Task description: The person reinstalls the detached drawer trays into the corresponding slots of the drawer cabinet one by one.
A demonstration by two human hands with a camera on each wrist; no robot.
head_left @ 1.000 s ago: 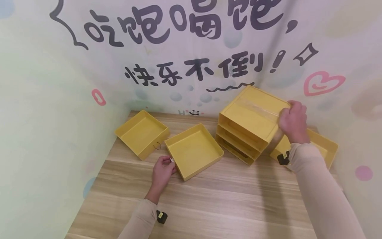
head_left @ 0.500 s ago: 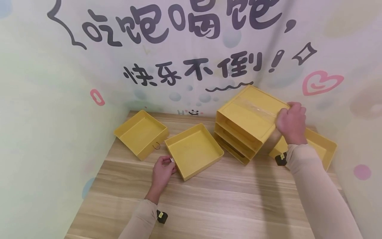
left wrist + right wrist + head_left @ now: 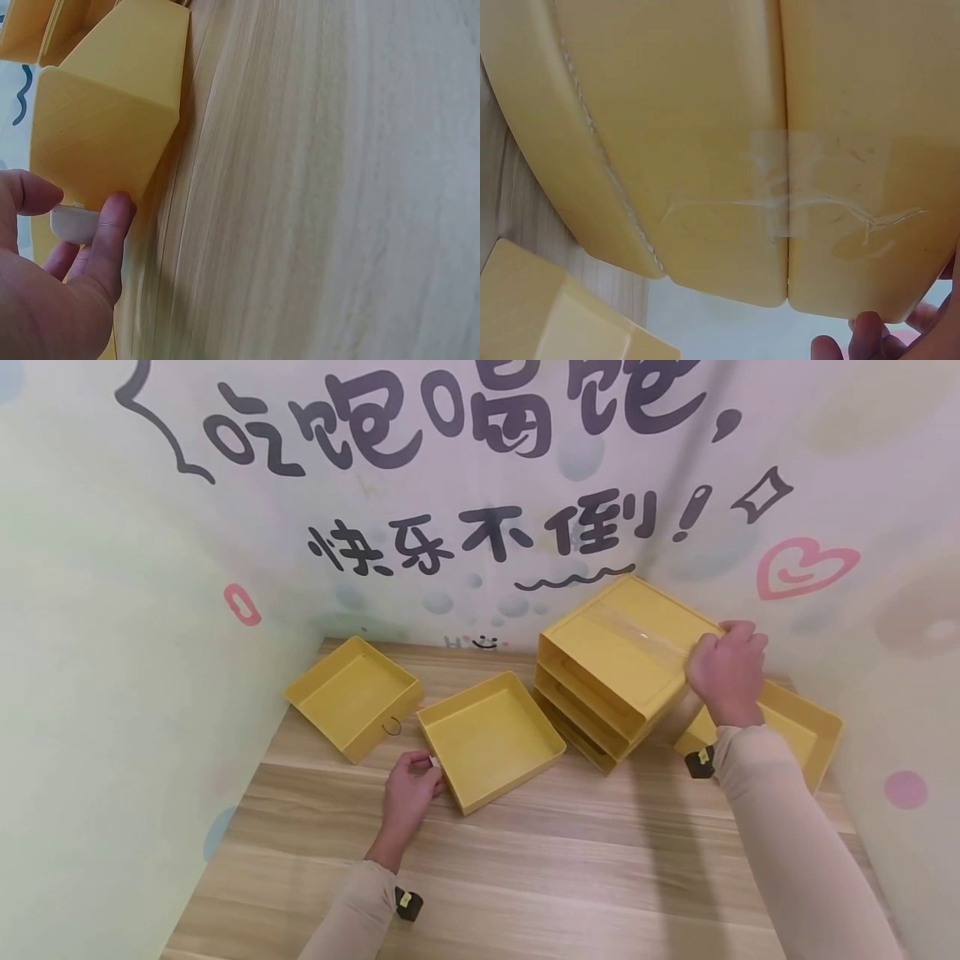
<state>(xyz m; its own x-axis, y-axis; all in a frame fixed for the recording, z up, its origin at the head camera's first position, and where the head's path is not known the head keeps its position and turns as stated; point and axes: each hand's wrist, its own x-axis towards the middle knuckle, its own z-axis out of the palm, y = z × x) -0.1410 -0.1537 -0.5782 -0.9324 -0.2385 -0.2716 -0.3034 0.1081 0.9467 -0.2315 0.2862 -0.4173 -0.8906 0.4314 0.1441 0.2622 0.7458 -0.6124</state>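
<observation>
A yellow drawer [image 3: 491, 739] lies at mid-table, its open side up. My left hand [image 3: 408, 789] is at its left end, thumb and fingers pinching a small whitish knob [image 3: 73, 223] on the drawer front. To the right stands a yellow drawer cabinet [image 3: 630, 643], its stacked open slots facing the front left. Clear tape runs across its top and down the side in the right wrist view. My right hand [image 3: 727, 672] grips the cabinet's upper right edge; some fingertips [image 3: 866, 334] show past its edge.
Another yellow drawer [image 3: 356, 693], with a thin dark curved handle [image 3: 392, 727], lies at the back left. A third drawer [image 3: 806, 727] is behind my right forearm, partly hidden. Printed walls [image 3: 420, 602] enclose the wooden table [image 3: 540, 877] at the back and sides.
The cabinet has turned slightly under my right hand, its front swinging left and its slots facing more to the left. My left hand and its drawer have barely moved.
</observation>
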